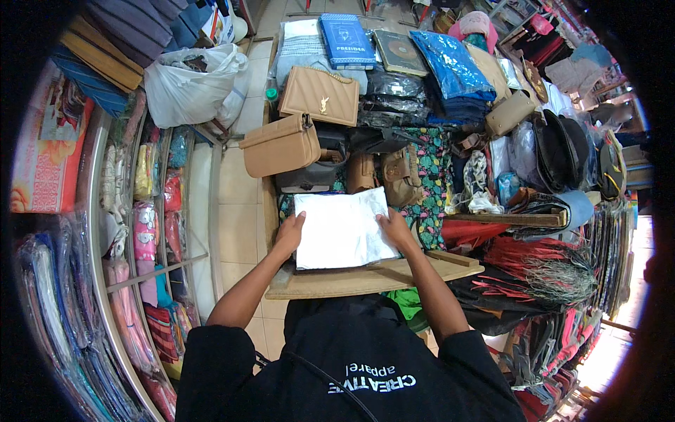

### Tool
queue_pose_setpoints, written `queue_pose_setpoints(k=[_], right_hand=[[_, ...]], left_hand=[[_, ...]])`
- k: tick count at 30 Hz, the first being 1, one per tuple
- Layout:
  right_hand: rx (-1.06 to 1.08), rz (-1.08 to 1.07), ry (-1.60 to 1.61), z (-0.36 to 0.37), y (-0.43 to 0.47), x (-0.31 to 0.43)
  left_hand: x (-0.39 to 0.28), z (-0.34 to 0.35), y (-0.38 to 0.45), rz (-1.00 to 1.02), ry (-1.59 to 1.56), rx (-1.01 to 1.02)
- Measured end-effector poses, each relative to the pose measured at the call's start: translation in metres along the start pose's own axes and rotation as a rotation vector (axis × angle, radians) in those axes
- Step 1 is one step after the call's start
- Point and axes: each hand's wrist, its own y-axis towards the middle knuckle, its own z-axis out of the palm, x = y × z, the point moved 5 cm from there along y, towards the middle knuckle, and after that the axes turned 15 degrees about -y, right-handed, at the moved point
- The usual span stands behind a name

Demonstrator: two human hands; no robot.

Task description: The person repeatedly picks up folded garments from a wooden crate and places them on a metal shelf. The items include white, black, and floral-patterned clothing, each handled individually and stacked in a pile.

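Note:
A flat white packet [341, 232] with a wrinkled right side spans the space between my hands, over the near end of a wooden table [369, 282]. My left hand [289, 233] grips its left edge, thumb on top. On the opposite edge, my right hand [393, 227] holds it the same way. Glare hides whether the packet is paper, cloth or plastic. Just beyond it lie a small brown bag [362, 173] and a khaki bag [401, 176] on dark floral cloth [430, 211]. Two tan handbags, one quilted [329, 95] and one plain [282, 146], sit farther off.
Across the table's far end are a blue box [347, 42], a dark book-like box [402, 53] and blue plastic-wrapped clothing [453, 66]. Black hats [561, 150] stand at right, above red-and-black stringy goods [538, 269]. Left are a white plastic bag [187, 84] and a metal-framed shelf [97, 211].

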Motion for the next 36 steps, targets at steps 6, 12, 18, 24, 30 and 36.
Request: queue_pose_setpoints(k=[6,12,18,24,30,36], right_hand=[[-0.006,-0.084,0.338,-0.045,-0.039,0.039],[-0.044,-0.18,0.511,-0.075,-0.073,0.062],[0.123,-0.304,0.697,-0.093,-0.095,0.083],[0.344,-0.421,0.731,-0.084,-0.12,0.124],[0.503,-0.492,0.677,-0.041,-0.162,0.173],[0.636,-0.611,0.545,0.023,-0.227,0.225]], left_hand=[[-0.082,-0.013,-0.049,-0.05,-0.217,0.043],[-0.12,-0.011,-0.101,0.097,-0.38,-0.025],[-0.136,-0.012,-0.18,0.187,-0.512,-0.193],[-0.125,-0.014,-0.27,0.221,-0.644,-0.424],[-0.08,-0.041,-0.355,0.218,-0.797,-0.684],[-0.01,-0.072,-0.446,0.278,-0.837,-0.855]])
